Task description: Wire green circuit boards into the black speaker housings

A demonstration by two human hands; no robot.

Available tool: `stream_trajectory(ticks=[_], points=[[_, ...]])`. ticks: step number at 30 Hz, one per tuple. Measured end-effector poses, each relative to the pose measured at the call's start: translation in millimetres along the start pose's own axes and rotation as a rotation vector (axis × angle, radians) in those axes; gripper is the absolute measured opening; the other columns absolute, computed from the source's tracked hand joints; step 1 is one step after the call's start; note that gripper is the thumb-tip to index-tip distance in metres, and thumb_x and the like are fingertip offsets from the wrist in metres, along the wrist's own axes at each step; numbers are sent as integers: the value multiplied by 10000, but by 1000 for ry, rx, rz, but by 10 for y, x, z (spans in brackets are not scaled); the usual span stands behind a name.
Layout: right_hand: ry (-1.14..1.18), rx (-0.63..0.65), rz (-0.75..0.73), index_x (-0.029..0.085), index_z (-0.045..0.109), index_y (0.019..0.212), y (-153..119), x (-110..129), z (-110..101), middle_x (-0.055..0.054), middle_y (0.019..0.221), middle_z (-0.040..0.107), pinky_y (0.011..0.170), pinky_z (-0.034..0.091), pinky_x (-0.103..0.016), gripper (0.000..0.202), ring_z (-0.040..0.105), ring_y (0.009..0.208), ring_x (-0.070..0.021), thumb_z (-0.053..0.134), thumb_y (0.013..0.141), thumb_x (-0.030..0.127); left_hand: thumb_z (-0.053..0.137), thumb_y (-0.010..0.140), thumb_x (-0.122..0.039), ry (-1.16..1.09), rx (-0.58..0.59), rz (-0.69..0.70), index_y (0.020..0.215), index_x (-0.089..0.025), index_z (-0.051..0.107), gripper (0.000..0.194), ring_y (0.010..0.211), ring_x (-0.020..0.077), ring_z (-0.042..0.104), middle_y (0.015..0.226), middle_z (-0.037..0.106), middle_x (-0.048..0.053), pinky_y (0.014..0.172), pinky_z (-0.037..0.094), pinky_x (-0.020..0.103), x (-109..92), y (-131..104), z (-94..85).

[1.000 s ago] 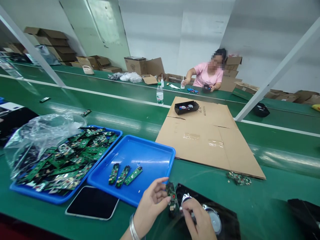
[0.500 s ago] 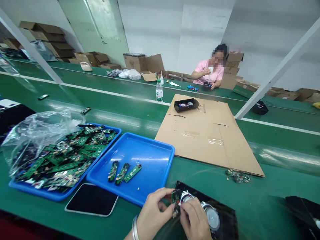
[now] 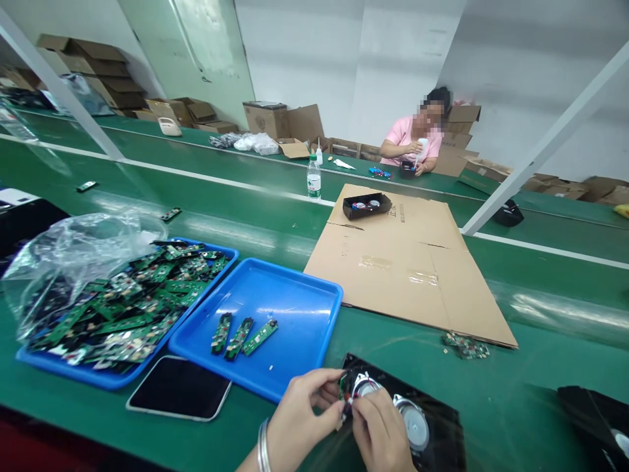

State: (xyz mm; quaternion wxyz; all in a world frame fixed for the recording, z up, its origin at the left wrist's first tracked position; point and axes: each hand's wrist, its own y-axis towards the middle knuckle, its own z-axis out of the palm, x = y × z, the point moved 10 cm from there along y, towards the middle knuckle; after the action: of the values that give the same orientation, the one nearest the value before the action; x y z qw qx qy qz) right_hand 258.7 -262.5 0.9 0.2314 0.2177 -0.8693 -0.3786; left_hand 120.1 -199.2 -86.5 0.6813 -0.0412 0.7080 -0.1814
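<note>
My left hand (image 3: 310, 412), with a silver bangle at the wrist, grips a small green circuit board (image 3: 344, 387) between thumb and fingers. Close beside it, my right hand (image 3: 381, 429) is closed in a pinch at the board's edge; red wire shows there, but the fingertips hide what exactly they hold. Under both hands lies a black speaker panel (image 3: 442, 419) carrying two round silver speakers. One speaker (image 3: 366, 385) is partly covered by my fingers, and the other speaker (image 3: 411, 423) lies just right of my right hand.
A blue tray (image 3: 295, 295) with three circuit boards stands left of centre. Another blue tray (image 3: 105, 380) is heaped with boards under a plastic bag (image 3: 83, 255). A tablet (image 3: 179, 388), flattened cardboard (image 3: 393, 262) and a bottle (image 3: 313, 178) lie around. Across the bench sits a person (image 3: 410, 141).
The circuit board in my left hand has tilted, now showing more of its edge. My hands stay at the same speaker. The person opposite has shifted a white bottle slightly.
</note>
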Motion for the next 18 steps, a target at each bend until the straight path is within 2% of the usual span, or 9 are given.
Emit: stream_trajectory(ticks=[4,8,11,13,16,18], points=[[88,-127,356,258,685,1015,84,-83,-130,-85,890,737,699,560,-308,161,758,900,-167,591,1136,206,752,738,-418,14,-26,41,1146,-198,914,491,800,197,741,996,793,103,680,639,238,54,-9,-26],[158,-158,495,273,693,1016,64,-39,-122,-70,907,731,748,537,-347,182,726,900,-156,578,1155,249,756,734,-414,7,-39,43,1172,-208,922,512,776,196,742,971,770,105,624,631,222,145,-29,-14],[179,-168,526,265,695,1014,-18,-97,-114,-75,915,722,756,539,-356,172,727,899,-161,580,1136,227,771,729,-465,-1,-51,56,1197,-214,922,552,770,194,748,982,763,118,643,642,227,189,-46,3],[152,-129,428,252,697,1023,-32,-125,-102,-81,907,724,733,557,-339,159,744,889,-169,587,1104,171,770,738,-494,-1,-47,65,1193,-218,923,554,743,187,733,964,755,119,620,625,226,194,-51,14],[33,8,38,216,728,1055,-37,-1,-30,-110,906,743,675,595,-275,157,767,869,-178,624,1032,101,750,759,-478,15,-16,69,1131,-212,928,491,711,171,712,909,724,103,603,598,215,175,-46,38],[-32,74,-141,193,739,1032,-96,38,17,-133,906,746,649,604,-248,144,770,860,-182,642,1001,90,723,763,-456,45,-2,66,1090,-194,927,466,692,166,697,885,708,97,603,599,220,135,-45,44]])
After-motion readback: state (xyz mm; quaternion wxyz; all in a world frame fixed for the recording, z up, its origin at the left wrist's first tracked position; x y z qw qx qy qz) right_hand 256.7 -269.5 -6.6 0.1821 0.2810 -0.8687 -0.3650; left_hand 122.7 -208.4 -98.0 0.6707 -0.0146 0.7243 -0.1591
